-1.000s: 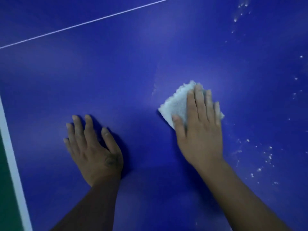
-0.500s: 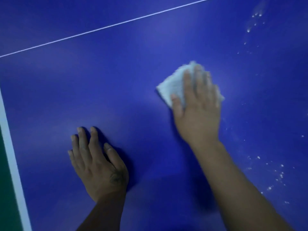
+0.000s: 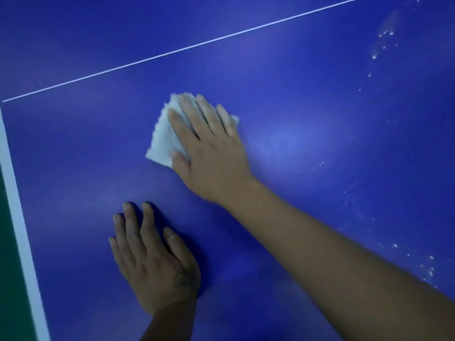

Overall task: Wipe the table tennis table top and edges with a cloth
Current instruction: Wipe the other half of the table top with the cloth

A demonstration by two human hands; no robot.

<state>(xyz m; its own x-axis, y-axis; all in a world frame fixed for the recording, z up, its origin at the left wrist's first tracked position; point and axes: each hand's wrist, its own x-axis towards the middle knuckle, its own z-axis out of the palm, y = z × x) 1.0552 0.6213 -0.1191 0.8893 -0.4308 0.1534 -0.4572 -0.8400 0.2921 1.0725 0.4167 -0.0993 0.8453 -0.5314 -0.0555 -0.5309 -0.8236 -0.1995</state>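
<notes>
From the head view, the right hand presses flat, fingers straight, on the white cloth mid-table, below the thin line. The left hand rests open nearer the white left edge. White specks dot the right side.

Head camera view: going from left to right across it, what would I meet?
Green floor strip → white edge stripe → left hand → right hand → white specks. The cloth under the right hand overlaps both hands sideways, so I leave it out.
</notes>
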